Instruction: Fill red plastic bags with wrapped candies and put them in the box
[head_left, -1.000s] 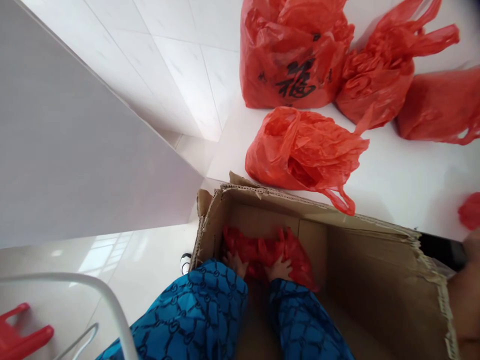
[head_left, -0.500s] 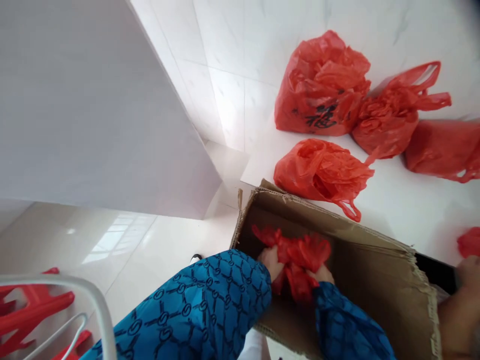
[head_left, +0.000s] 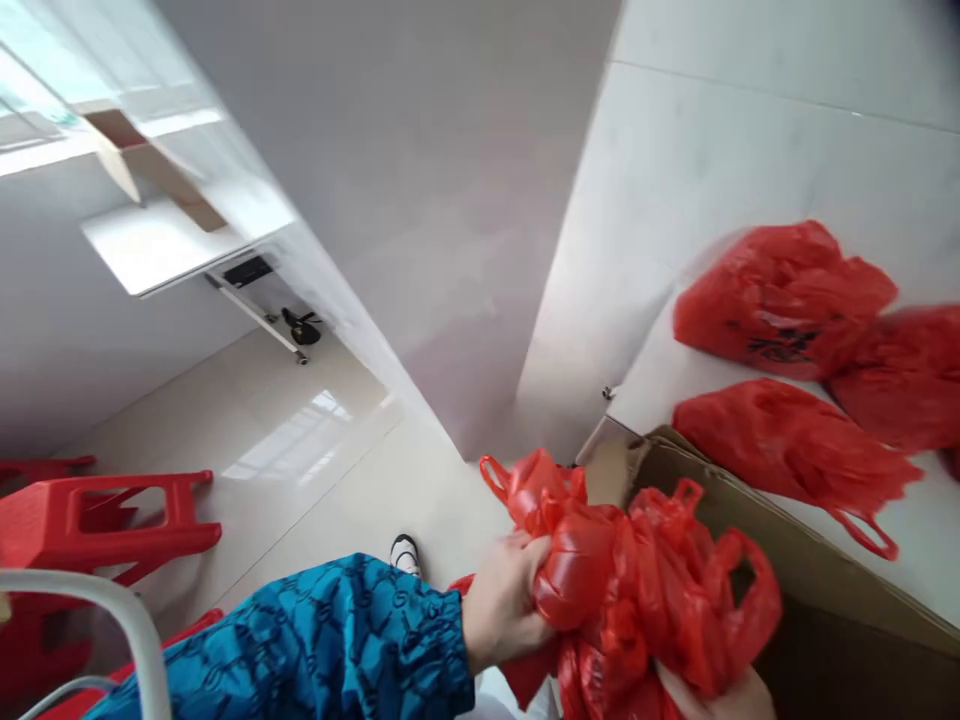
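Note:
A bunch of red plastic bags [head_left: 637,590], knotted and with loose loop handles, hangs between my hands at the left edge of the cardboard box [head_left: 832,600]. My left hand [head_left: 510,605] is closed round the left side of the bunch. Lower right, my right hand [head_left: 720,695] grips the bunch from beneath, its fingers partly hidden by the plastic. The part of the box in view shows a bare brown inside.
Filled red bags [head_left: 784,305] stand on the white table [head_left: 652,390] behind the box, one [head_left: 787,440] close to its edge. A grey pillar [head_left: 450,200] rises ahead. Red stools [head_left: 112,520] are at the left, with a white curved tube [head_left: 142,640] near them.
Both hands have lifted the red bunch up out of the box and to its left side. The view has swung left, bringing in a window, a small white table and more of the stools.

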